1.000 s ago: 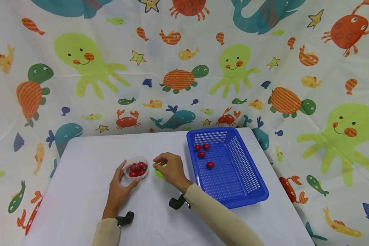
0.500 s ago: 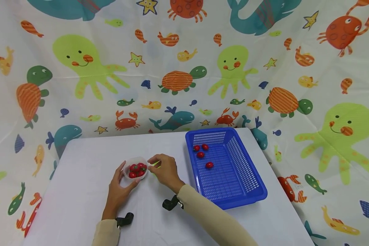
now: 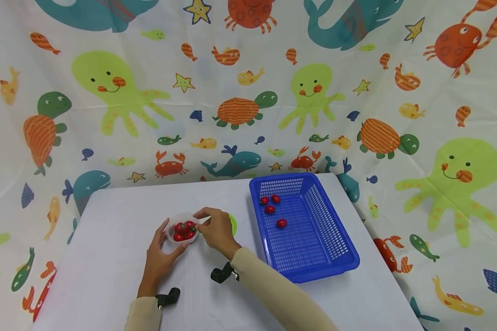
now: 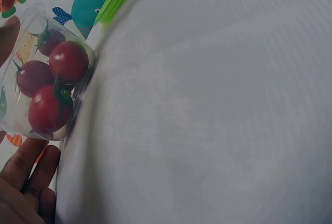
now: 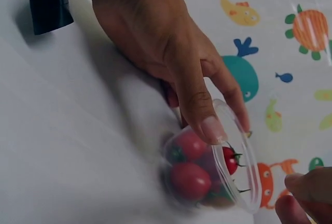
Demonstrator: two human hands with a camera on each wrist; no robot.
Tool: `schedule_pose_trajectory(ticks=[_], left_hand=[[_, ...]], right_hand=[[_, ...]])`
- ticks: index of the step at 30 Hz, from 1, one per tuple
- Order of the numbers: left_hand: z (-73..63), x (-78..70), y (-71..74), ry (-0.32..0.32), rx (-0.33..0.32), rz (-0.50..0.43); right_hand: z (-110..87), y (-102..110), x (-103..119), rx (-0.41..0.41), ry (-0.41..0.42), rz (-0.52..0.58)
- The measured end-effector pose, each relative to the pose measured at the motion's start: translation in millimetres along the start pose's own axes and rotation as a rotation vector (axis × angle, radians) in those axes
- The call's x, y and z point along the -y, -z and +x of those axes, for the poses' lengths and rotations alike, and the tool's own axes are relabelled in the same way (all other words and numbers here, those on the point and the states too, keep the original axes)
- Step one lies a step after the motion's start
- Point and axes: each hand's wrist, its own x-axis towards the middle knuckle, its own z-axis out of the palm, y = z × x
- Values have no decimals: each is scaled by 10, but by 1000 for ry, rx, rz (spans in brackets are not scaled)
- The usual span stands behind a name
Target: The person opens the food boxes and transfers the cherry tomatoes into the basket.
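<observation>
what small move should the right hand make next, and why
Probably ease the right hand over the mouth of the clear cup: it is close beside the rim, the left hand holds the cup, and the tomatoes inside look within easy reach from above.

Both sleeves (image 3: pixel 283 288) are beige, both wrist cameras (image 3: pixel 221 274) black.

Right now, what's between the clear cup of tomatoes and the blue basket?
The head view shows the right hand, then a green object partly hidden by it, then bare white cloth before the basket.
</observation>
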Motion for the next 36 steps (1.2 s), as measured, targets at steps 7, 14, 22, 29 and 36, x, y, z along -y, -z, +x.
schedule_pose_trajectory(ticks=[7, 14, 22, 29, 36], left_hand=[[-3, 16, -16, 17, 4, 13], [0, 1, -4, 37, 15, 10], [-8, -23, 6, 33, 23, 9], [-6, -20, 8, 36, 23, 15], [-4, -22, 3, 33, 19, 23]], right_hand=[[38, -67, -14, 25, -47, 27], [94, -169, -85, 26, -80, 35], [146, -260, -139, 13, -65, -26], [162, -310, -146, 23, -47, -114], [162, -331, -119, 21, -24, -183]])
